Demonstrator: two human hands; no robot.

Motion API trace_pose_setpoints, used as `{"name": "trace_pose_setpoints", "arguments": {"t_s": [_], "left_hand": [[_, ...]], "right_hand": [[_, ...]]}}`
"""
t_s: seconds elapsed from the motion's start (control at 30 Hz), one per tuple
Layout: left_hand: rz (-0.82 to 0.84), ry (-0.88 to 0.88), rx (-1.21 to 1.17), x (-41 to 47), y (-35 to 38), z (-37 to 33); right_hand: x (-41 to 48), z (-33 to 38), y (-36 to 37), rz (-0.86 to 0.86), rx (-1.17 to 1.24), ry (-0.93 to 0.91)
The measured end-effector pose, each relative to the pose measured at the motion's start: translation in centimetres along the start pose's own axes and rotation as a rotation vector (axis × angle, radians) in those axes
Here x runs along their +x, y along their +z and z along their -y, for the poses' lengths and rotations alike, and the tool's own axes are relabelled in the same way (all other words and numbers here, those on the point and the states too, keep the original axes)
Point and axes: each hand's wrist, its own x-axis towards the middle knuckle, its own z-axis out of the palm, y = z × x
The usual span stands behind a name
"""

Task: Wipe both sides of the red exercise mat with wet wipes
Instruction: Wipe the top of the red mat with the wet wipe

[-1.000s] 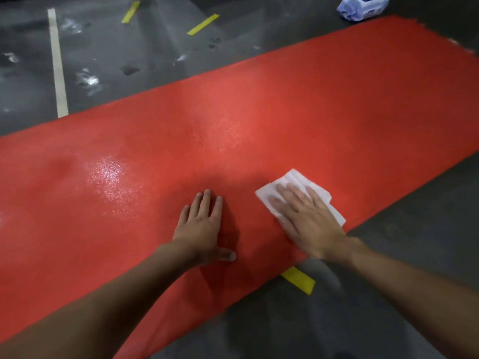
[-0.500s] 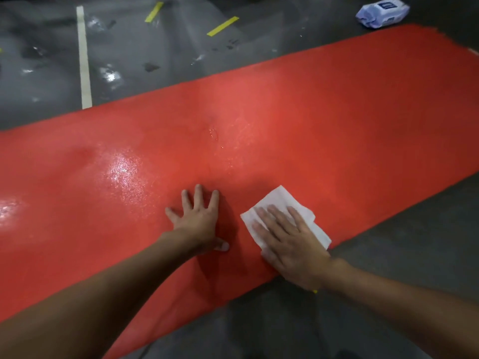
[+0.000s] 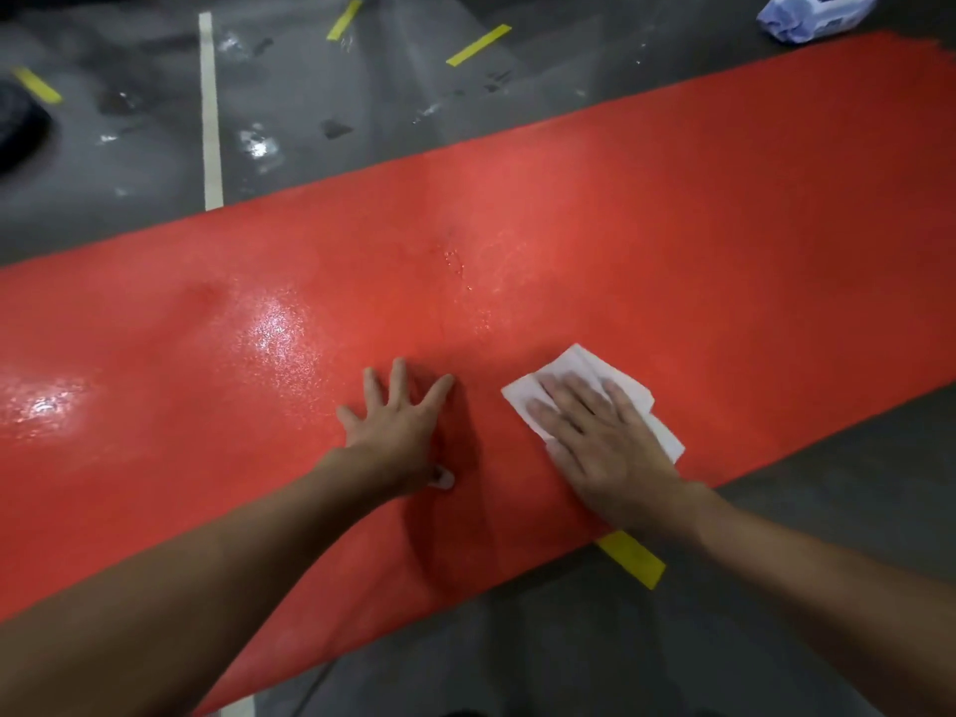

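**On the mat's near edge: one hand braces, one wipes**

Near the mat's front edge, the right hand (image 3: 605,447) lies flat with straight fingers, pressing a folded white wipe (image 3: 577,367) onto the red surface. It pinches nothing, which spreads the pressure across the wipe. Just left of it on the mat, the left hand (image 3: 398,432) is spread wide, palm down, holding nothing. It probably pins the mat and carries the person's weight.

The red mat (image 3: 672,225) lies unrolled on the grey floor (image 3: 776,613), top side up. Its left part shines, so that stretch looks already wiped. The underside seems not yet done.

Beyond the mat's far right corner sits the pack of wipes (image 3: 812,15), handy for a fresh sheet. A yellow tape strip (image 3: 633,558) pokes out from under the mat's front edge.
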Motion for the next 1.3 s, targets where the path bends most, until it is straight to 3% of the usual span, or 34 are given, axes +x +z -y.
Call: {"name": "trace_pose_setpoints", "arguments": {"t_s": [0.07,0.17,0.2,0.3,0.37,0.5,0.67,0.8,0.83,0.97,1.13,1.23,1.3], "left_hand": [[0.043,-0.06,-0.035,0.0,-0.1,-0.1],[0.049,-0.053,0.003,0.2,-0.6,-0.4],[0.044,-0.05,0.012,0.2,-0.8,-0.4],[0.047,-0.034,0.012,0.1,-0.8,0.0],[0.044,-0.025,0.02,0.0,-0.8,0.2],[-0.025,-0.025,0.01,0.1,-1.5,0.7],[-0.089,-0.053,0.021,0.2,-1.1,1.2],[-0.037,-0.084,-0.031,0.9,-1.2,1.9],[-0.029,-0.078,-0.037,1.0,-1.2,2.1],[-0.022,-0.066,-0.043,1.2,-1.7,2.4],[-0.114,-0.074,-0.073,1.9,-3.0,3.1],[-0.155,-0.076,-0.04,2.1,-2.5,3.2],[-0.169,-0.076,-0.019,2.5,-2.2,3.3]], "right_hand": [[-0.4,2.3,0.5,-0.018,0.042,-0.026],[-1.3,2.8,1.1,0.006,0.025,-0.412],[-0.6,1.9,0.9,-0.003,0.019,-0.431],[1.3,0.7,0.1,-0.011,0.015,-0.102],[1.0,2.3,0.6,-0.001,0.032,-0.047],[0.4,2.8,1.2,0.017,0.018,-0.487],[2.5,2.2,0.3,0.016,0.007,-0.081],[1.6,2.7,0.7,0.074,-0.023,-0.453],[2.4,1.6,0.5,0.067,-0.014,-0.453],[4.3,1.3,0.0,0.041,-0.003,-0.076],[4.0,1.4,0.3,0.098,-0.044,-0.449],[6.2,0.3,-0.5,0.074,0.012,-0.086],[6.2,2.1,-0.1,0.095,-0.002,-0.041]]}}
